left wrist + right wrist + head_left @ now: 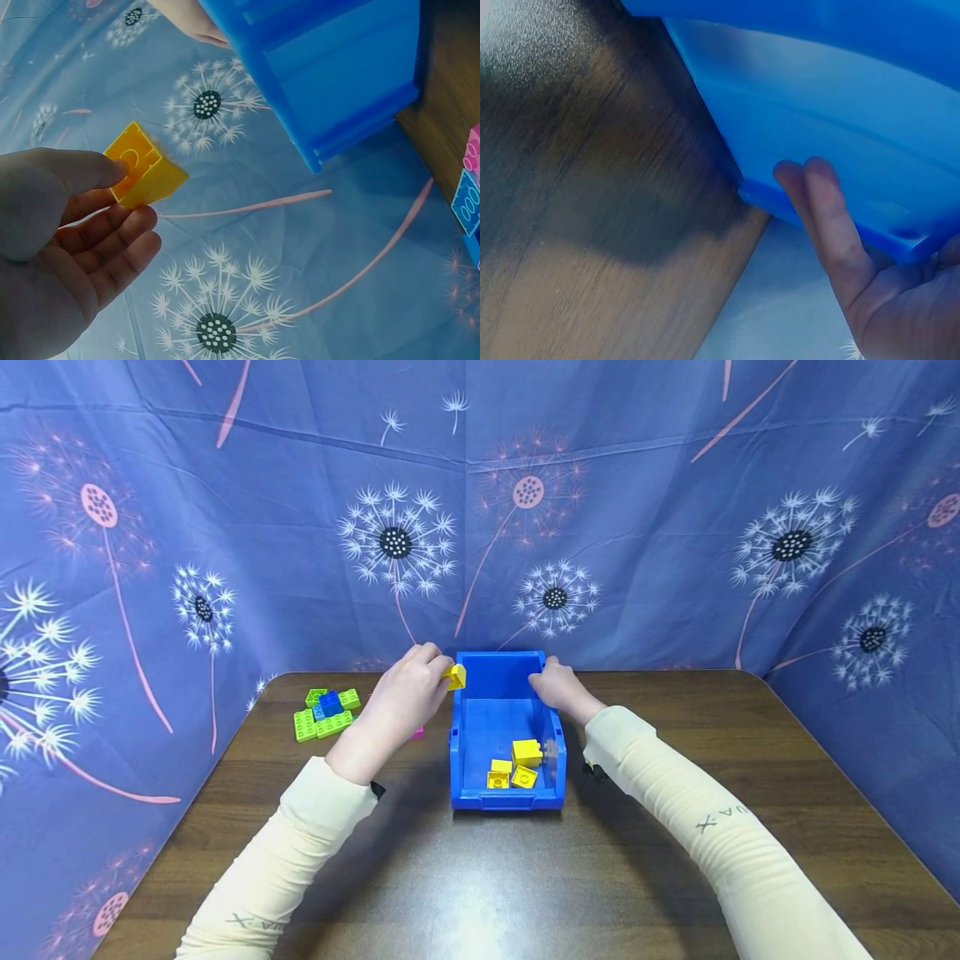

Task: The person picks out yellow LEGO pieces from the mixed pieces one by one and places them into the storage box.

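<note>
My left hand (405,697) pinches a yellow toy brick (456,677) between thumb and fingers, up at the left wall of the blue plastic bin (508,802). In the left wrist view the brick's hollow underside (132,160) faces the camera, with the thumb on it. My right hand (561,687) holds the bin's right wall near the back corner, thumb over the rim. Two of its fingers (829,214) lie extended along the outer side in the right wrist view. Several yellow bricks (527,752) lie inside the bin, toward its front.
Green and blue toy bricks (333,724) sit together at the table's back left. A pink brick (417,733) shows partly behind my left forearm. Behind the wooden table (480,877) hangs a blue dandelion-patterned cloth (645,527).
</note>
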Tool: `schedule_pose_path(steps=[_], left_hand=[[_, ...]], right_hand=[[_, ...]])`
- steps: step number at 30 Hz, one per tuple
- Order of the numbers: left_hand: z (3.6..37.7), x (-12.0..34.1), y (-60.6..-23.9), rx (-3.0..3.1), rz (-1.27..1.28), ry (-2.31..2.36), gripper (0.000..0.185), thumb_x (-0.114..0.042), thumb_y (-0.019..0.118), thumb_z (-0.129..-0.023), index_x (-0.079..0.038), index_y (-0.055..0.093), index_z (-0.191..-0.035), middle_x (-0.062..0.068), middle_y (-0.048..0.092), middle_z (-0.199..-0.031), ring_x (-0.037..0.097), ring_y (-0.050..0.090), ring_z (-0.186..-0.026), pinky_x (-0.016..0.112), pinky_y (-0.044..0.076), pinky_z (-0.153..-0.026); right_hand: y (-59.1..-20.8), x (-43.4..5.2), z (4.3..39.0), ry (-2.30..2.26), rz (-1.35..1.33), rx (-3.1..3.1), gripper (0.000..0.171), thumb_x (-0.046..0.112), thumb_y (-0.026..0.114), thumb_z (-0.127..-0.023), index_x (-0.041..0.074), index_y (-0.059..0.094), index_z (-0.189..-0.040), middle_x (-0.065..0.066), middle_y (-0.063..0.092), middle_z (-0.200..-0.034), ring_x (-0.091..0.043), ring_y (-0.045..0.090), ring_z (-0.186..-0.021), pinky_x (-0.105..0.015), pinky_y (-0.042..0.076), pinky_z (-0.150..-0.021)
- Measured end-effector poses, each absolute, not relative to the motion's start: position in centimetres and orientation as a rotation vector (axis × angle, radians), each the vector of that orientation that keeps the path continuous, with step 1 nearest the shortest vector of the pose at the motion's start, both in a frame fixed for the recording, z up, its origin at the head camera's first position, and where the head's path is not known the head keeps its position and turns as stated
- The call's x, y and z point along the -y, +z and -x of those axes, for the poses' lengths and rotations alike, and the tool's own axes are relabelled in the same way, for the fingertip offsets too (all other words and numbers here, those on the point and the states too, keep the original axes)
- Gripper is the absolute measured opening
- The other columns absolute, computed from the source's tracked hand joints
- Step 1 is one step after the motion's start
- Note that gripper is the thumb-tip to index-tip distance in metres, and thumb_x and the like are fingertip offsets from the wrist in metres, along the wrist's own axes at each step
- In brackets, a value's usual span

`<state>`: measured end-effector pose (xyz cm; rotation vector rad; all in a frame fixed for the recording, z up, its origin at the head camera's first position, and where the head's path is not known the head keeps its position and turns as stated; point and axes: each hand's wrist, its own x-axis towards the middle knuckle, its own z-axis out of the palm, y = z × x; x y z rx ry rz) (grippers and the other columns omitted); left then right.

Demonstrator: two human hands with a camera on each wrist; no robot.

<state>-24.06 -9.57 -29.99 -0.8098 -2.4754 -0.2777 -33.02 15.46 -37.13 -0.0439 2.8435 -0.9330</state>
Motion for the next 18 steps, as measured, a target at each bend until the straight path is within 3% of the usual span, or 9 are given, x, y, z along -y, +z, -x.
schedule_pose_path(steps=[18], left_hand=[[23.26, 8.60, -30.22, 2.446, 0.889, -0.316, 0.026, -0.010, 0.075, -0.080, -0.003, 0.068, -0.104, 0.008, 0.062, -0.093, 0.019, 0.057, -0.087, 0.026, 0.054, -0.079]], right_hand=[[-37.16, -15.61, 33.08, -0.933, 0.061, -2.845, 0.060, 0.029, 0.035, -0.099, -0.011, 0.018, -0.141, -0.031, 0.041, -0.137, -0.040, 0.054, -0.115, -0.053, 0.045, -0.094]])
